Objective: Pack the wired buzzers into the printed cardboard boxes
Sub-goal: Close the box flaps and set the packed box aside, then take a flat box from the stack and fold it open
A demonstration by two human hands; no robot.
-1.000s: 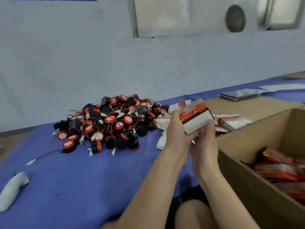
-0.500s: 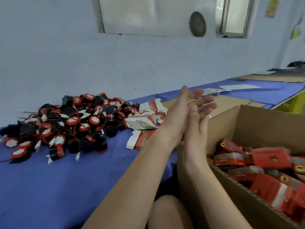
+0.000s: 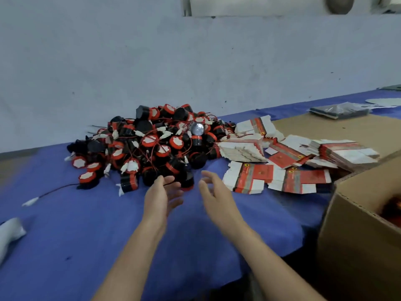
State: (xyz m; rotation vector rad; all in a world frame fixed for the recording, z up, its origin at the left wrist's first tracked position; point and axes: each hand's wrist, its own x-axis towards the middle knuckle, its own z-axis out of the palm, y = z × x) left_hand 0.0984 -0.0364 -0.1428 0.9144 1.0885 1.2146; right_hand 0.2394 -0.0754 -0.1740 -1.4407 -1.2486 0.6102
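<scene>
Change — packed box is no longer held, judged dropped into carton | grip: left hand and right hand both released, empty | buzzers are heaped on worktop, flat printed boxes beside — next buzzer is to be picked

We're looking at two bare hands here, the left hand and the right hand, both slim and long in the fingers, though the edges are smeared and we can't make out the nails. Behind them the left forearm and the right forearm are slender, smooth in outline and uncovered right down to the bottom edge of the view, bare from wrist to frame.
</scene>
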